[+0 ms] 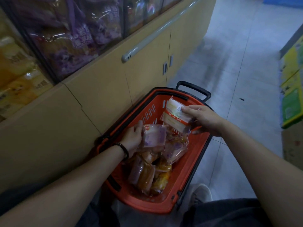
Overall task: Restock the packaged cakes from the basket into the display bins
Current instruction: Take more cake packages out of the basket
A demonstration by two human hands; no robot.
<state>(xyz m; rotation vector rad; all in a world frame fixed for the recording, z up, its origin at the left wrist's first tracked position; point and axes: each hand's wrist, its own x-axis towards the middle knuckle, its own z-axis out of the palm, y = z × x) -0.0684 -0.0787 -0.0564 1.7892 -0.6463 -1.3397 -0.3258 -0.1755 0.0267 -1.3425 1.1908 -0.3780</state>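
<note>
Far left, display bins [65, 38] sit blurred behind clear fronts, labels unreadable. Tan cabinet [98, 104] below them, green cartons [291, 95] cut off far right. Near centre, red basket [185, 169] holds heaped packaged cakes [147, 174]; left hand [133, 138] grips a purple pack [155, 135] inside, right hand [203, 118] pinches pale packs [175, 115] above its far end.

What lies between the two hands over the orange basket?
Head view: the packs they hold, a purple-wrapped cake pack in the left hand, pale orange-banded packs in the right hand.
</note>
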